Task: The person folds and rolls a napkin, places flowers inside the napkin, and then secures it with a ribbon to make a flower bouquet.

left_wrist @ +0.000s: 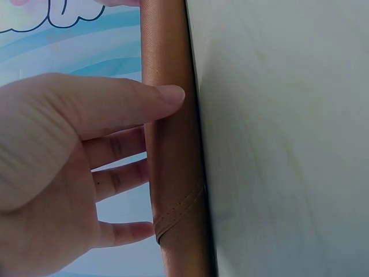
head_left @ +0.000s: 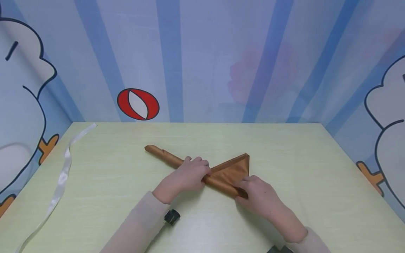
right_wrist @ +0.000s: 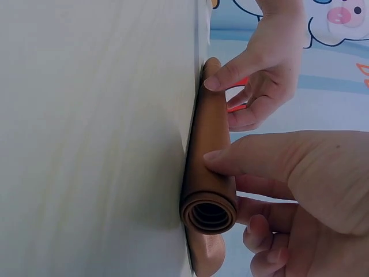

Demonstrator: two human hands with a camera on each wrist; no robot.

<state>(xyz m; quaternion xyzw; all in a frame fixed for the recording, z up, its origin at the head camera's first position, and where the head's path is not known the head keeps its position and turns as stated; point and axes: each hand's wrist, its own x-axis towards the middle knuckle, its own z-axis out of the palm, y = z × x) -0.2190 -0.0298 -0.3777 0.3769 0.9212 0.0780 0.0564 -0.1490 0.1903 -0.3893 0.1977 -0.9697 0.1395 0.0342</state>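
Note:
A brown satin cloth napkin lies on the table, mostly rolled into a slim tube, with a hemmed triangular flap still flat on its far side. Around the middle of the tube, my left hand has its thumb on the near side and its fingers over the far side. A slanted stitched hem shows on the roll in the left wrist view. At the right end, my right hand pinches the tube between thumb and fingers. The coiled layers of the hollow end face the right wrist camera.
A white satin ribbon trails along the left side of the pale wooden table. Behind the table's back edge stands a blue striped backdrop with cartoon prints. Black wrist devices, one at the left cuff, sit near the tabletop.

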